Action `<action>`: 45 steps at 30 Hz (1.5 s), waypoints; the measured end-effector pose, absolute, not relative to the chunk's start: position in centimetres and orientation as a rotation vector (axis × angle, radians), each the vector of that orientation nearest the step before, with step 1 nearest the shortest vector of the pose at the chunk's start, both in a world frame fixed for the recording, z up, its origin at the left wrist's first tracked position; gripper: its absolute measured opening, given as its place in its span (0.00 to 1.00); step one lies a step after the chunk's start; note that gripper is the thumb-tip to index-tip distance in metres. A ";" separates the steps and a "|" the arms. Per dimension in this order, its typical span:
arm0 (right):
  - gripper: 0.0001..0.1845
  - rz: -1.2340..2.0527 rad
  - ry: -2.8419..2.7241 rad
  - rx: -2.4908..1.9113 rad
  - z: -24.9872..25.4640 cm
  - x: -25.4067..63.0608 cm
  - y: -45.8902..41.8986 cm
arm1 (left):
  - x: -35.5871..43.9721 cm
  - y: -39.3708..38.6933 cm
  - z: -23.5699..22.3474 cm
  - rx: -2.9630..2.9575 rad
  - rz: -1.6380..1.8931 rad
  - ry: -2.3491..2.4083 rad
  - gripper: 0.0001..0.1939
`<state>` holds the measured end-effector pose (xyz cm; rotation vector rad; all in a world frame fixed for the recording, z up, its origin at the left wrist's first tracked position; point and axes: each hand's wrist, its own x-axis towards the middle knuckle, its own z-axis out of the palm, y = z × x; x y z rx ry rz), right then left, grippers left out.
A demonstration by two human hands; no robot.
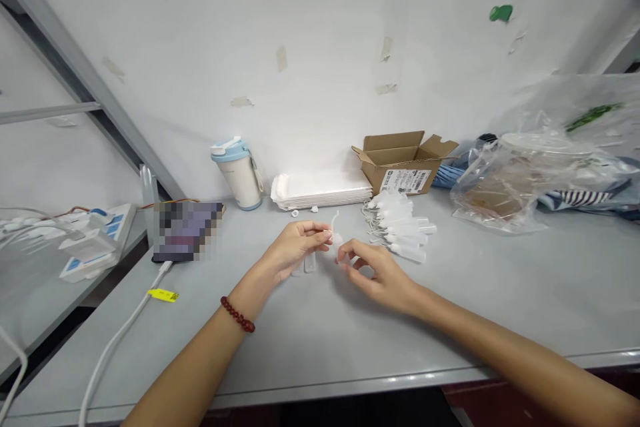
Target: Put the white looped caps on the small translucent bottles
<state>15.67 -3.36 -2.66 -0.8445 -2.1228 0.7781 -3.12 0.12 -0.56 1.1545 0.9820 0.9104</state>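
Over the middle of the grey table, my left hand [303, 245] pinches a thin white cord [335, 217] between thumb and fingertips. A small translucent plastic piece [337, 239] shows just beside those fingertips. My right hand [377, 273] is close by on the right, its fingers curled in a pinch at a clear plastic part that they mostly hide. Under my left hand lie translucent plastic tubes [311, 263], partly covered by it. To the right is a pile of frosted plastic tubes [403, 221] with thin cords.
Behind my hands are a stack of white sheets or packs [325, 189], small white caps [314, 209], an open cardboard box [400, 163] and a cream tumbler [239, 177]. A phone [185, 233] with a cable lies left; a clear plastic bag [505, 193] is at right.
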 end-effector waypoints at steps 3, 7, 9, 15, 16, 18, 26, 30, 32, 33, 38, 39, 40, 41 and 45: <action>0.05 0.946 -2.059 -0.849 -2.7 15.7 -3.2 | -3.5 0.2 -0.4 1.164 0.902 0.874 0.14; 0.02 1.208 -1.892 -0.806 -2.8 15.8 -2.9 | -3.6 0.2 -0.2 1.186 0.937 0.858 0.15; 0.02 1.328 -1.786 -0.763 -2.7 15.8 -2.8 | -3.6 0.2 -0.1 1.205 0.956 0.860 0.15; 0.03 1.599 -1.562 -0.728 -1.9 15.8 -2.5 | -3.5 0.0 -0.1 1.311 0.969 0.866 0.13; 0.04 1.644 -1.521 -0.736 -1.8 15.9 -2.4 | -3.4 0.0 0.0 1.324 0.972 0.873 0.13; 0.04 1.726 -1.424 -0.741 -1.7 16.0 -2.2 | -3.1 -0.2 0.1 1.350 0.977 0.888 0.12; 0.09 1.884 -1.114 -0.784 -1.9 16.5 -1.6 | -2.8 -0.2 -0.5 1.394 0.986 0.925 0.12; 0.13 1.814 -1.147 -0.839 -2.1 16.8 -1.4 | -2.8 -0.2 -0.7 1.393 1.015 0.940 0.10; 0.15 1.812 -1.144 -0.823 -2.1 16.8 -1.4 | -2.8 -0.3 -0.6 1.380 1.028 0.948 0.09; 0.16 1.817 -1.136 -0.814 -2.1 16.9 -1.4 | -2.8 -0.3 -0.5 1.377 1.034 0.953 0.09; 0.16 1.823 -1.102 -0.826 -2.0 16.9 -1.4 | -2.6 -0.4 -0.1 1.429 1.061 1.001 0.10; 0.16 1.813 -1.103 -0.832 -2.0 16.9 -1.4 | -2.5 -0.4 -0.1 1.440 1.076 1.005 0.11; 0.17 1.801 -1.104 -0.836 -1.9 16.8 -1.4 | -2.4 -0.5 -0.1 1.447 1.093 1.005 0.11; 0.17 1.790 -1.105 -0.839 -1.9 16.8 -1.4 | -2.3 -0.5 -0.2 1.451 1.110 1.002 0.11; 0.17 1.769 -1.126 -0.862 -2.1 16.7 -1.4 | -1.9 -0.6 -0.5 1.463 1.181 0.972 0.11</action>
